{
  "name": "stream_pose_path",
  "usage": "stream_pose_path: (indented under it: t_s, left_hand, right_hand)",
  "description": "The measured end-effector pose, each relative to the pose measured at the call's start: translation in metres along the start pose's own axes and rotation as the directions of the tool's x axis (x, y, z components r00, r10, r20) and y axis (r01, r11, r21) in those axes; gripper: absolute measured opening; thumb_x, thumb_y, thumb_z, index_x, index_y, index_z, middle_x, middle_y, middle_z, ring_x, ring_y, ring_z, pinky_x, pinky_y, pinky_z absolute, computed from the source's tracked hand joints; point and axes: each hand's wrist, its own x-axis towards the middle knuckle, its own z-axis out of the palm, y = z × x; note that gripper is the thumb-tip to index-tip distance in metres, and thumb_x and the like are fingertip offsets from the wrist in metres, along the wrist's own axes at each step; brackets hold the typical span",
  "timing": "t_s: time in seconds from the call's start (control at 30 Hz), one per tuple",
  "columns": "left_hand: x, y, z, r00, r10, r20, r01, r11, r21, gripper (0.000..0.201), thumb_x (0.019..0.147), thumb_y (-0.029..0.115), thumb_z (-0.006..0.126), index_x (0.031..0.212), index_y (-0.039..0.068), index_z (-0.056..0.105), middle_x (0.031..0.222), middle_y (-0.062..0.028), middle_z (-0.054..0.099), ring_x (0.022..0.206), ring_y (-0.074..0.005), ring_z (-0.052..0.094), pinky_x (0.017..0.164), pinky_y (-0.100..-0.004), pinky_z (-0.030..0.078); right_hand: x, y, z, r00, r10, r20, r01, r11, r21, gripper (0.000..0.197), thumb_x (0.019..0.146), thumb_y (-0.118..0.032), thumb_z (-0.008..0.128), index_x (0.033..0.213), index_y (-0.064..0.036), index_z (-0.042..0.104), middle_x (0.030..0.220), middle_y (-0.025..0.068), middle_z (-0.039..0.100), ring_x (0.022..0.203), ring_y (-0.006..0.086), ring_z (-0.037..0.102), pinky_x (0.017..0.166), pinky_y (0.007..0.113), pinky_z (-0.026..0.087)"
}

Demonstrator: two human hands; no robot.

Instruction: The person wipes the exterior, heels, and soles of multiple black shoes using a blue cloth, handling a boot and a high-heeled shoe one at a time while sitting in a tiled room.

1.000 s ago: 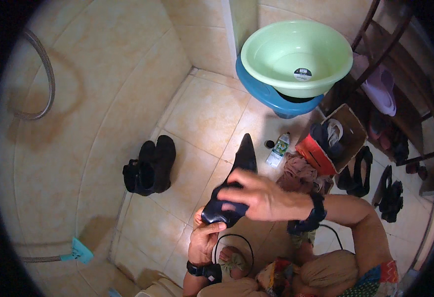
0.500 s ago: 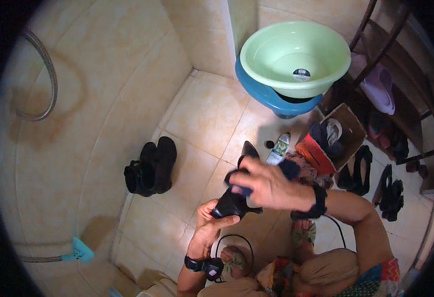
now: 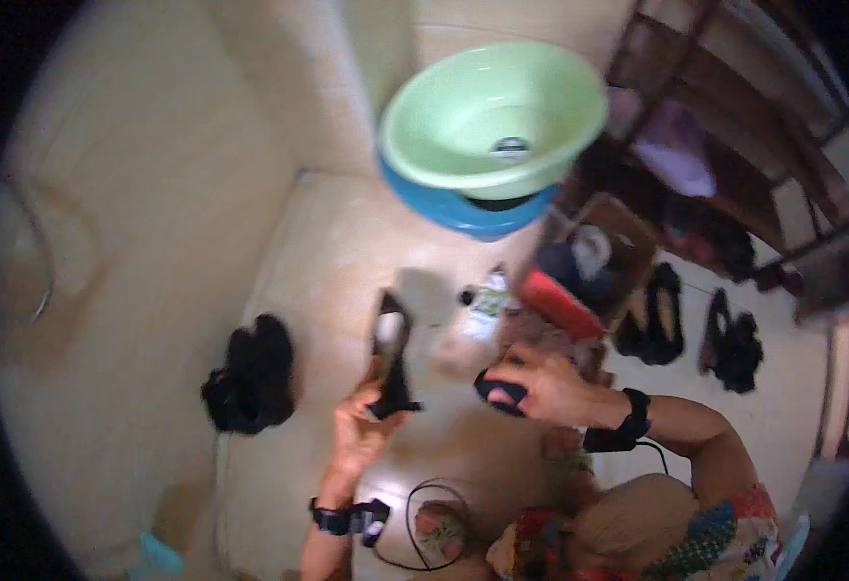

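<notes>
My left hand (image 3: pixel 362 431) grips a black heeled shoe (image 3: pixel 397 376) near its heel end. The shoe is held up with its pointed toe away from me and its lighter inside showing. Off to the right, apart from the shoe, my right hand (image 3: pixel 555 389) is closed around a dark bunched cloth (image 3: pixel 498 392); motion blur softens its outline. A white and green bottle (image 3: pixel 489 298) lies on the floor beyond the two hands. Beside it is a heap of pinkish cloth (image 3: pixel 541 331).
Black ankle boots (image 3: pixel 265 373) stand at the left. A green basin (image 3: pixel 444 126) rests on a blue tub (image 3: pixel 444 215). At right are a red-sided carton (image 3: pixel 562 302) holding dark items, black flats (image 3: pixel 671 315), black sandals (image 3: pixel 734 353) and a dark rack (image 3: pixel 734 87). A cable loops near my feet.
My hands have separated: the right hand with the cloth has come off the shoe to the right, while the left has tilted the shoe more upright. The whole view has shifted and blurred.
</notes>
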Motion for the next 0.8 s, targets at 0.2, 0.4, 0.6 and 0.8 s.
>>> stream_pose_path:
  t_s: [0.2, 0.4, 0.6, 0.8]
  left_hand:
    - [0.069, 0.013, -0.04, 0.936, 0.296, 0.192, -0.351, 0.72, 0.598, 0.067, 0.06, -0.016, 0.074, 0.123, 0.0, 0.058, 0.136, -0.0098, 0.054, 0.13, -0.0258, 0.046, 0.107, -0.039, 0.037]
    - [0.147, -0.016, -0.066, 0.895, 0.434, 0.103, -0.356, 0.556, 0.751, 0.075, 0.059, -0.016, 0.073, 0.13, -0.001, 0.053, 0.117, -0.0125, 0.062, 0.106, -0.0198, 0.059, 0.09, -0.0289, 0.049]
    - [0.134, -0.022, -0.057, 0.908, 0.419, 0.019, -0.175, 0.337, 0.925, 0.046, 0.068, -0.002, 0.077, 0.11, 0.001, 0.06, 0.132, -0.0231, 0.055, 0.129, -0.0408, 0.045, 0.11, -0.0441, 0.032]
    - [0.1, 0.005, -0.057, 0.949, 0.313, 0.041, -0.178, 0.424, 0.888, 0.045, 0.07, -0.002, 0.075, 0.112, -0.001, 0.061, 0.13, -0.0217, 0.056, 0.124, -0.0391, 0.05, 0.106, -0.0423, 0.037]
  right_hand:
    - [-0.103, 0.015, -0.045, 0.958, 0.281, 0.065, -0.267, 0.95, -0.163, 0.04, 0.087, -0.032, 0.068, 0.116, -0.0074, 0.056, 0.097, 0.017, 0.062, 0.087, 0.0373, 0.063, 0.071, 0.046, 0.052]
    - [-0.227, 0.042, -0.095, 0.666, 0.718, -0.205, -0.72, 0.545, -0.43, 0.072, 0.082, -0.04, 0.068, 0.135, -0.0016, 0.039, 0.094, 0.0211, 0.066, 0.076, 0.0395, 0.066, 0.068, 0.048, 0.052]
    - [-0.339, 0.138, -0.137, 0.323, 0.857, -0.401, -0.857, 0.085, -0.509, 0.1, 0.079, -0.049, 0.069, 0.149, 0.0021, 0.019, 0.091, 0.0219, 0.068, 0.081, 0.0396, 0.067, 0.072, 0.047, 0.053]
    - [-0.378, 0.214, -0.162, 0.233, 0.904, -0.358, -0.972, 0.231, -0.049, 0.063, 0.076, -0.035, 0.076, 0.126, -0.0021, 0.056, 0.11, 0.0206, 0.067, 0.1, 0.0331, 0.064, 0.09, 0.038, 0.051]
